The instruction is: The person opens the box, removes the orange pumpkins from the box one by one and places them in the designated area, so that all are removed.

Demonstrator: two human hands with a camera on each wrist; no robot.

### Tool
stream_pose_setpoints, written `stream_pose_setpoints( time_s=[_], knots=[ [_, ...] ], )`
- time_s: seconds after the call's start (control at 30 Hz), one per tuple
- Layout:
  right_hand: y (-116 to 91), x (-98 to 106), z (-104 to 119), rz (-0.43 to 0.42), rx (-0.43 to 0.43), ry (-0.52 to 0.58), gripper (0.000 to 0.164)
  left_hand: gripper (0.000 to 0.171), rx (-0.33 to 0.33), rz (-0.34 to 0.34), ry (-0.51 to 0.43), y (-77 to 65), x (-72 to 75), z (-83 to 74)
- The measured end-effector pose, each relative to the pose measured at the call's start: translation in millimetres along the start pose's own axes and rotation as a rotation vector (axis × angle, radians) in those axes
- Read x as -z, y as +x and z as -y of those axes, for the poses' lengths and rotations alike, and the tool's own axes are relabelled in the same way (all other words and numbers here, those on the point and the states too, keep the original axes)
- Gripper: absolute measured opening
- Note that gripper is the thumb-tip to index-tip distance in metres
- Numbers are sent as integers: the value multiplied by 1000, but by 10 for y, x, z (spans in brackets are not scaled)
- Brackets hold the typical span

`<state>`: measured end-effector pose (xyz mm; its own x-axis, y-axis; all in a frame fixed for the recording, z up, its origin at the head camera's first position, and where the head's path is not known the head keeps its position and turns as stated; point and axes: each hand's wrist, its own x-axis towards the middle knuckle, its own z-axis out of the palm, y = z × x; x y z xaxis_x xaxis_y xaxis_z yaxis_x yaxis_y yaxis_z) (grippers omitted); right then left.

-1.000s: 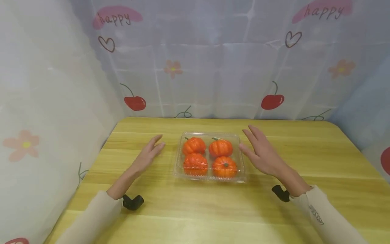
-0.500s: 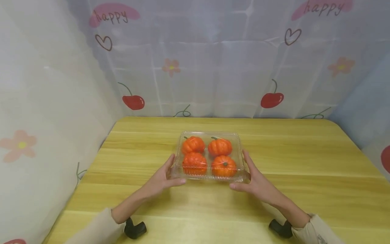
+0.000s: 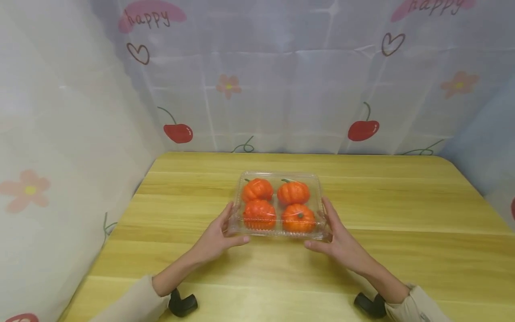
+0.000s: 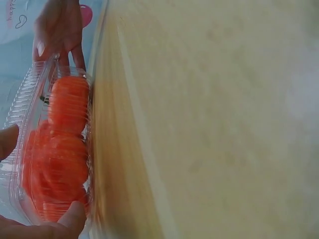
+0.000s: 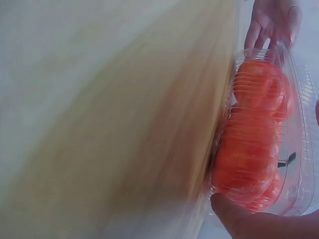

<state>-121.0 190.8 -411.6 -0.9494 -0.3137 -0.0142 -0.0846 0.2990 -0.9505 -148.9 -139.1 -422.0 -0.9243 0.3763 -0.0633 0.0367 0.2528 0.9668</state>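
- Centrally, just below the middle of the head view, lies a clear, rectangular, ribbed plastic container (image 3: 278,233), between the two hands.
- Contents: four orange, rounded pumpkins in two rows. The upper-left pumpkin (image 3: 257,190) and the upper-right pumpkin (image 3: 293,193) each show a green stem; the lower-left pumpkin (image 3: 259,215) has a bumpy surface; the lower-right pumpkin (image 3: 298,218) presents its stem toward the camera.
- Left hand (image 3: 214,241): grasps the container at its lower-left corner, fingers along the side, thumb at the front edge.
- Right hand (image 3: 343,246): grasps the opposite, lower-right corner in mirrored fashion.
- Left wrist view: the container occupies the left of the frame; the right hand appears at upper left, at the far end.
- Right wrist view: the container occupies the right of the frame; the left hand appears at upper right.
- Clearance: whether the container touches the yellow, wood-grain table (image 3: 402,201) cannot be determined.
- Lower frame, head view: beige fabric sleeves (image 3: 130,300) cover both forearms; a black, elbow-shaped fitting (image 3: 183,305) is located beside the left cuff, a matching black fitting (image 3: 369,306) beside the right.
- Upper frame: a pale curtain (image 3: 277,94) printed with red cherries.
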Motion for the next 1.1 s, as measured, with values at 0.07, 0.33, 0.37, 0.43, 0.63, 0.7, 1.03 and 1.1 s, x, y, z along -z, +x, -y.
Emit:
stream_pose_setpoints(
  time_s=[0.07, 0.33, 0.37, 0.43, 0.63, 0.7, 1.03, 1.1],
  knots=[
    [-3, 1, 0, 1, 1, 4, 111, 107, -1, -2, 1, -6, 6, 5],
    [-8, 13, -24, -1, 16, 3, 105, 105, 5, -9, -22, -5, 14, 11],
    [-9, 15, -25, 0, 16, 4, 104, 104, 6, -9, -25, -5, 11, 10],
    [-12, 17, -25, 1, 14, 6, 103, 104, 6, -11, -26, -6, 5, 6],
    [-6, 11, -34, -2, 19, 7, 100, 101, 0, -17, -37, -16, -9, 21],
    [2, 8, -43, -3, 21, 10, 100, 101, 4, -21, -43, -22, -11, 26],
    [8, 22, -54, -17, 14, 6, 96, 90, -35, 5, -34, -18, -4, -4],
    [14, 20, -48, -15, 10, 9, 96, 88, -37, 13, -20, -24, -5, -4]
  ],
)
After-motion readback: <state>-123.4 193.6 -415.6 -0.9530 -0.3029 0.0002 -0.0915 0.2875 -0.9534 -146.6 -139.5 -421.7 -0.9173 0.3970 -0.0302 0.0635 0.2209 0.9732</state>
